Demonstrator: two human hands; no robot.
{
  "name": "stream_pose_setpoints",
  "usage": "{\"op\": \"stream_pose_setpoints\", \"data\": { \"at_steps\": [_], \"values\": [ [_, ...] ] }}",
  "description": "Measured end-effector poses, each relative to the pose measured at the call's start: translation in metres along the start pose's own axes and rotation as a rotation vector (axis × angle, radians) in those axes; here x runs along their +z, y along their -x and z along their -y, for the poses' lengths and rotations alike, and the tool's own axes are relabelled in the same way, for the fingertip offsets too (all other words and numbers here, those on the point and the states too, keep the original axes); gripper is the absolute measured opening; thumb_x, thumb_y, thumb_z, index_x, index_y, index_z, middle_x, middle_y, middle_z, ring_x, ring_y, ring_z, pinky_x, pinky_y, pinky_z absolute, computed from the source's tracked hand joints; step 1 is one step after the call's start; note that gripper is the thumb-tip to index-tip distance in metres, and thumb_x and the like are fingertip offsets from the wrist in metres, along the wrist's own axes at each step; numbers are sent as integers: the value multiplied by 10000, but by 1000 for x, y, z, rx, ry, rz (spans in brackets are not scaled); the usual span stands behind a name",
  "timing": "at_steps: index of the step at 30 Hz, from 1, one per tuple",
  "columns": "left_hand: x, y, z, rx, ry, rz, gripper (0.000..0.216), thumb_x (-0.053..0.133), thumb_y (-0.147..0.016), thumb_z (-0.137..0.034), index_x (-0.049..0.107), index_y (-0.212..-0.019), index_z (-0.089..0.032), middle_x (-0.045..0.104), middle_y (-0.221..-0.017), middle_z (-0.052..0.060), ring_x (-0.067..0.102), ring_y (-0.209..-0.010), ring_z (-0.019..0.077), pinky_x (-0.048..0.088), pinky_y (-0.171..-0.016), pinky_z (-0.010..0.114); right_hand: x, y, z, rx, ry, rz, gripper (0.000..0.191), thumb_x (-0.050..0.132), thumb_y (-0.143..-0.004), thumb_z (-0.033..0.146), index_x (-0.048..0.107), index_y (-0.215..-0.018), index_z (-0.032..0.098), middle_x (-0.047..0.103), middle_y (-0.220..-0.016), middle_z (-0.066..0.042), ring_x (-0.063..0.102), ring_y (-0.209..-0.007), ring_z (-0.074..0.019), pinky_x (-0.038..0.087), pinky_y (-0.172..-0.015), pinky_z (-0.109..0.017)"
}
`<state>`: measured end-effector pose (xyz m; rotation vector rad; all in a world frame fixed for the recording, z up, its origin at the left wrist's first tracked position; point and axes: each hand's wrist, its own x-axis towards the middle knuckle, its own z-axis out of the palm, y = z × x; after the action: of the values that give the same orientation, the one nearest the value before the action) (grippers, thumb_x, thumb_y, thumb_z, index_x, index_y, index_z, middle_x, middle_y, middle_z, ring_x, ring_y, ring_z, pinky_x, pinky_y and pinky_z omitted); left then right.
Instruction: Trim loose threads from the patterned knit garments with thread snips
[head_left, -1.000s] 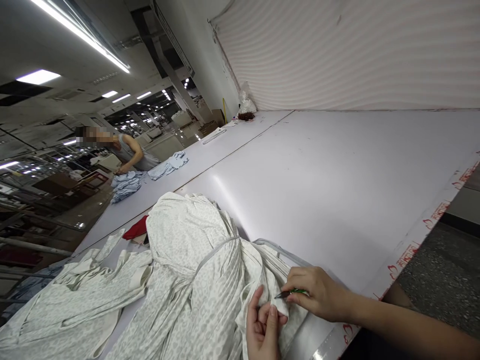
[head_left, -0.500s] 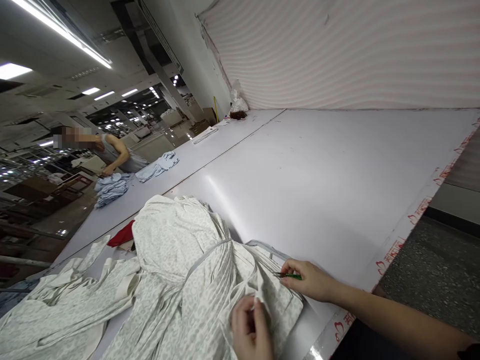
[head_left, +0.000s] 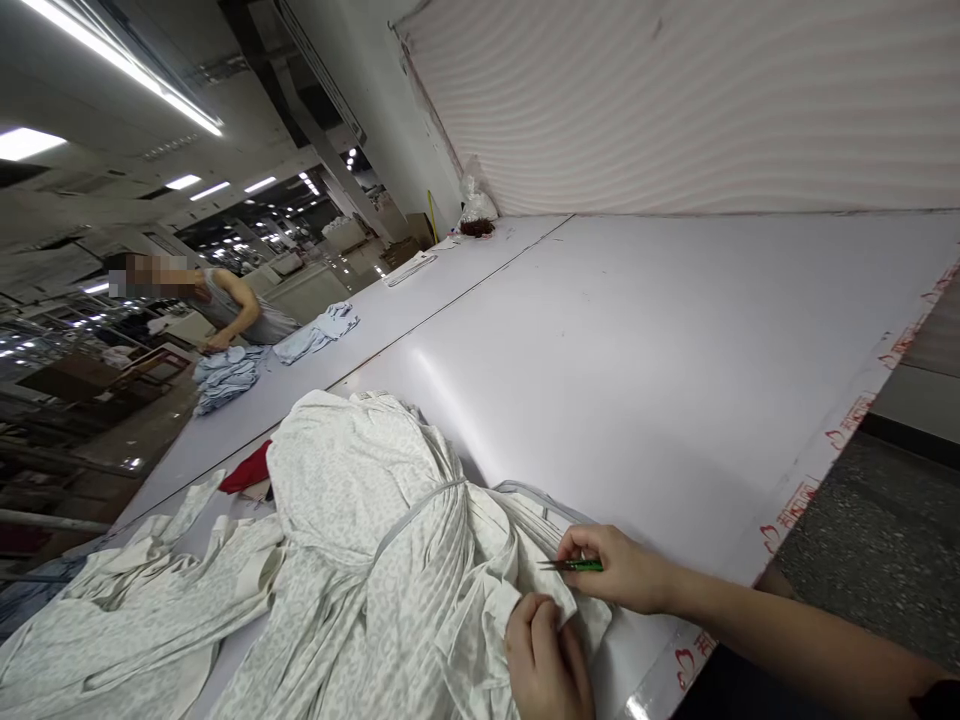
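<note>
A pile of white, faintly patterned garments lies on the long white table, tied round with a grey band. My right hand is closed on small green-handled thread snips, their tips against the fabric's near edge. My left hand pinches a fold of the same white fabric just below the snips.
A red cloth peeks out behind the pile. Farther along the table lie pale blue garments, where another person bends over them. A plastic bag sits at the far end by the corrugated wall. The table's taped edge borders the floor at right.
My left hand shifted right and up to a fold close under the snips. My right hand drifted slightly, still holding the snips at the fabric.
</note>
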<state>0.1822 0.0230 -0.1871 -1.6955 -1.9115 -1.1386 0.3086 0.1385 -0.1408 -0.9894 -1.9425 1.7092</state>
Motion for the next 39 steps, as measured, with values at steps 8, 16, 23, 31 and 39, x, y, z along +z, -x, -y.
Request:
{"op": "stream_pose_setpoints", "data": {
  "at_steps": [8,16,23,31,39],
  "values": [
    [-1,-9,-6,-6,213,-184,200,527,-859,-8,583,-855,-200,595,-895,29,619,-852,148,496,-767,268,-15,26,-1,-307,250,-8,187,675,-829,244,745,-998,204,709,-909,-52,646,-793,-179,478,-720,-264],
    [-8,-14,-2,22,184,-215,125,611,-844,-79,611,-804,-197,591,-831,4,575,-758,133,469,-716,262,-10,19,-4,-316,166,-24,152,704,-811,242,755,-949,209,719,-889,-39,656,-777,-166,486,-702,-247],
    [-3,-15,-19,-298,394,-273,150,611,-868,-234,573,-723,-229,619,-792,-12,573,-711,122,441,-660,236,-8,15,-5,-319,143,-38,149,713,-800,238,747,-941,202,710,-887,-41,653,-775,-168,488,-700,-251],
    [-3,-17,-27,-855,748,-282,375,834,-653,-499,607,-757,-219,675,-688,-24,605,-596,89,475,-591,176,-2,13,-2,-370,169,-61,142,680,-824,224,726,-955,196,696,-882,-37,639,-751,-160,480,-678,-250],
    [-8,-21,-24,-1042,868,-265,589,894,-538,-511,605,-961,-222,694,-653,-42,639,-575,71,491,-587,130,9,10,-3,-501,336,-149,145,610,-875,234,714,-963,186,697,-854,-51,626,-730,-178,463,-665,-278]
  ]
}}
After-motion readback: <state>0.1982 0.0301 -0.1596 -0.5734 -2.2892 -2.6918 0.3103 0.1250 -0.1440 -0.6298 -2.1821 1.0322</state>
